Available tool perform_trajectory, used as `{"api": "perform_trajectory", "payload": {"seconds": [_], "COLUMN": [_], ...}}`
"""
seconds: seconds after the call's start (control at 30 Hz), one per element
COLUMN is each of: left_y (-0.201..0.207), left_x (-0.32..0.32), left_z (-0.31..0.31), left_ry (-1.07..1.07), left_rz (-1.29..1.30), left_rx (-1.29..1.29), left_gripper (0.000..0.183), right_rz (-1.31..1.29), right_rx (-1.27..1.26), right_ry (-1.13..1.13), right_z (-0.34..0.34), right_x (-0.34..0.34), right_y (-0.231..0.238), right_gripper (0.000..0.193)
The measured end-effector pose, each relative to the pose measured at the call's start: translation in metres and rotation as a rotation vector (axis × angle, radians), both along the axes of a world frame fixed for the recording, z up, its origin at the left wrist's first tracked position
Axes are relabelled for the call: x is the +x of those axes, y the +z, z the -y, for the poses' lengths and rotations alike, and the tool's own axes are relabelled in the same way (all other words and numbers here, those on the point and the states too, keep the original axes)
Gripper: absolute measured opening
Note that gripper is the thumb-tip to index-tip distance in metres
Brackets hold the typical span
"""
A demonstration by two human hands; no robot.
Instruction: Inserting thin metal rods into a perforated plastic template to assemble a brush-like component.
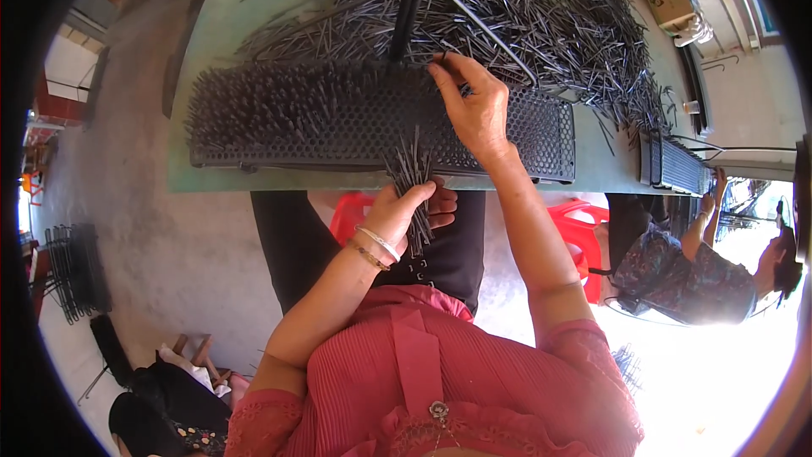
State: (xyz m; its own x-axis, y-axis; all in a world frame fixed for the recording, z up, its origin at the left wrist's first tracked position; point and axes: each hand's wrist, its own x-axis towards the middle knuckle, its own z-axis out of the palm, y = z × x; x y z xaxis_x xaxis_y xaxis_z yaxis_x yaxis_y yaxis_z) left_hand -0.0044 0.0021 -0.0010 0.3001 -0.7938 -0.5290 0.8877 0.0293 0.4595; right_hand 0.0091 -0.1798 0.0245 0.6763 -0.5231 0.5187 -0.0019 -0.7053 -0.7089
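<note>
Since the left hand (394, 210) is wrapped round a strip bundle (410, 165), slack fingers could spill it; right hand (479, 110) half-curled, can't tell its grip.

Head camera looks down at nearby table (596, 171), lower right seemingly overexposed

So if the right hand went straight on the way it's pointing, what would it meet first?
The right hand would probably meet the black bar just ahead, though depth is hard to judge in this view.
</note>
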Motion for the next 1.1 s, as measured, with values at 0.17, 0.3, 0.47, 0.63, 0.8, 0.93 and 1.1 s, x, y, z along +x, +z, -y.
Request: {"api": "perform_trajectory", "payload": {"seconds": [0.17, 0.3, 0.47, 0.63, 0.8, 0.93, 1.1], "left_y": [-0.002, 0.0, 0.003, 0.009, 0.009, 0.009, 0.006], "left_x": [0.001, 0.002, 0.001, 0.005, 0.004, 0.002, -0.003], "left_z": [-0.001, -0.003, -0.002, -0.004, -0.002, 0.002, 0.008], "left_ry": [-0.003, -0.054, -0.102, -0.072, 0.033, 0.025, 0.086], "left_rz": [-0.004, 0.009, 0.043, 0.072, 0.15, 0.207, 0.093], "left_rx": [-0.008, -0.016, -0.027, -0.045, -0.172, -0.131, -0.116], "left_gripper": [0.022, 0.025, 0.028, 0.029, 0.028, 0.027, 0.026], "right_rz": [-0.008, -0.028, -0.022, 0.079, -0.438, -0.531, -0.436], "right_rx": [-0.008, 0.006, -0.315, -0.11, 0.505, 0.813, 0.843], "right_ry": [0.078, 0.071, 0.113, 0.083, 0.329, 0.455, 0.353], "right_z": [-0.002, -0.003, 0.005, -0.002, -0.014, -0.014, -0.004], "right_x": [0.002, 0.001, -0.004, -0.016, -0.056, -0.067, -0.068], "right_y": [0.005, 0.007, 0.006, 0.015, 0.029, 0.026, 0.019], "right_gripper": [0.02, 0.02, 0.014, 0.013, 0.03, 0.024, 0.021]}}
